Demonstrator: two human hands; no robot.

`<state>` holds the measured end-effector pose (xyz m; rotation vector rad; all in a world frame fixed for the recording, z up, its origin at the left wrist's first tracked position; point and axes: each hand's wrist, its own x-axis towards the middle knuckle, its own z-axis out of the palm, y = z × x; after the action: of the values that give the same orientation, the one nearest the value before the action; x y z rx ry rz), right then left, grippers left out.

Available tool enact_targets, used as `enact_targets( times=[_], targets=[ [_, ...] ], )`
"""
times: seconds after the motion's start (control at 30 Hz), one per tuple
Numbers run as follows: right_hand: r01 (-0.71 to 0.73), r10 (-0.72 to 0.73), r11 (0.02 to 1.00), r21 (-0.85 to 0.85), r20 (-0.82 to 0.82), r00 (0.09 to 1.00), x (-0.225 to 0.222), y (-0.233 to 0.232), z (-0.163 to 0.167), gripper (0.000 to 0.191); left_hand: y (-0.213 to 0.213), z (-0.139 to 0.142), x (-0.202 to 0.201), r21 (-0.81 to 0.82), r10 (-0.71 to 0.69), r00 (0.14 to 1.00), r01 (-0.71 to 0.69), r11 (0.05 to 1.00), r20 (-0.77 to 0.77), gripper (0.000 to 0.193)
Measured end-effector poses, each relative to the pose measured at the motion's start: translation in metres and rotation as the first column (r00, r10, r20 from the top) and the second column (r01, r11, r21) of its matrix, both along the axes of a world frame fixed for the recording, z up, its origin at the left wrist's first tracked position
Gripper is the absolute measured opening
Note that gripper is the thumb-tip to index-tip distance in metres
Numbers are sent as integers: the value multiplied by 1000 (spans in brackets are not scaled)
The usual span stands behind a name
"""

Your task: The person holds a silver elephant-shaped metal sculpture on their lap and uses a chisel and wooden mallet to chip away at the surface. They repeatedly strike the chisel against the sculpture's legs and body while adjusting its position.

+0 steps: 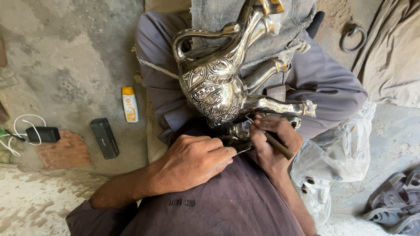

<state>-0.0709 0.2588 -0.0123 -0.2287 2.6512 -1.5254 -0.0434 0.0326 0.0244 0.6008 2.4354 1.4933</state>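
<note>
While the shiny engraved silver metal elephant figure [218, 83] shows a patterned flank and plain legs, left hand [192, 159] braces below it; right hand [273, 142] grip grasps thin dark engraving tool [271, 137].

Concrete floor [78, 57] bears a tube [130, 104], black case [104, 138], perhaps a charger [42, 134].

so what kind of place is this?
Probably a small floor-level metalcraft workshop. The person sits on a bare concrete floor with an engraved silver animal figure in the lap, right hand holding a thin tool to it, left hand bracing it.
</note>
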Motion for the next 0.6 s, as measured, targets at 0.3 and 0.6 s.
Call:
enact_targets(
  times=[0.3,0.6],
  targets=[
    [133,-123,975,-176,64,990,7,-5,-7,12,-1,6,-4,-7,-22,1000,22,1000,18,22],
    [77,-76,996,-35,25,997,1,-4,4,13,-2,2,-3,-4,-31,999,31,1000,14,22]
  ],
)
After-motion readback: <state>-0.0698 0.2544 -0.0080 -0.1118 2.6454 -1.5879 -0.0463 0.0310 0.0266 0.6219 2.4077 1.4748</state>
